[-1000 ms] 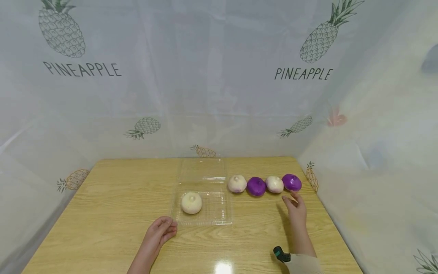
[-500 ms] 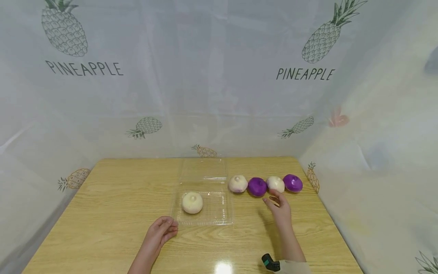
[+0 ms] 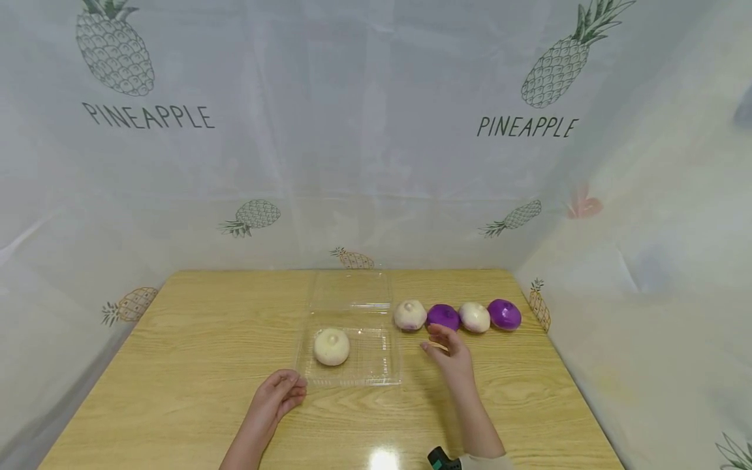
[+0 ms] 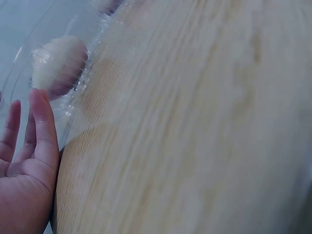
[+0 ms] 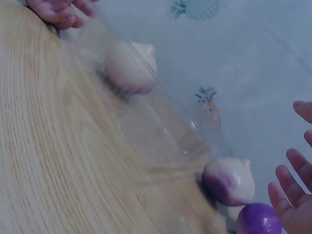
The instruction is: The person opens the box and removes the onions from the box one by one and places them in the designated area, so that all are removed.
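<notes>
A clear plastic clamshell box (image 3: pixel 367 375) stands with its lid raised at the middle of the table. In its left half sits a white onion (image 3: pixel 331 346). My left hand (image 3: pixel 276 395) has its fingertips right at the box's front left corner; in the left wrist view the fingers look nearly straight. To the right of the box is a row of onions: a white one tinged purple (image 3: pixel 410 316), a purple one (image 3: pixel 443 316), a white one (image 3: pixel 474 317) and another purple one (image 3: pixel 504 314). My right hand (image 3: pixel 451 351), fingers spread and holding nothing, overlaps the nearer purple onion's front.
The wooden table (image 3: pixel 205 346) ends at a pineapple-print curtain (image 3: pixel 352 163) behind and at both sides. A black device (image 3: pixel 442 458) sits at the right wrist.
My right hand has moved left along the row, from the far-right purple onion past the white one to the other purple one. The left hand stays at the box's corner.
</notes>
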`<action>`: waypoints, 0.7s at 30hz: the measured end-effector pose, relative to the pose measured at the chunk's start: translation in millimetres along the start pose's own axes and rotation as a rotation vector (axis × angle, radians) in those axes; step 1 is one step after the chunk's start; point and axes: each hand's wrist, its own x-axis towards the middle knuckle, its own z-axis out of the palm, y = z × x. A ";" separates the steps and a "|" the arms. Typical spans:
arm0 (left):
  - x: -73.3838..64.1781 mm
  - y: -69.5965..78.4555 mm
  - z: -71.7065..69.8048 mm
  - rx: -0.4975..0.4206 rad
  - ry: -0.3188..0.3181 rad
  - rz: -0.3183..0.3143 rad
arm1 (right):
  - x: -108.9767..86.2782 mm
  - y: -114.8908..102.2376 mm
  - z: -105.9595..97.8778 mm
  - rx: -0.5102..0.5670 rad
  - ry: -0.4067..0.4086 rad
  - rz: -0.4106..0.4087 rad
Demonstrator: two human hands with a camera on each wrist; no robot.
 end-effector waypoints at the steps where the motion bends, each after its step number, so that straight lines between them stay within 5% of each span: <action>1: -0.1 0.3 0.2 0.001 -0.001 -0.002 | -1.0 -1.4 2.8 0.004 -0.007 -0.005; 21: 0.1 1.3 -0.9 -0.005 0.003 -0.021 | -7.9 -11.5 72.2 -0.011 -0.285 -0.060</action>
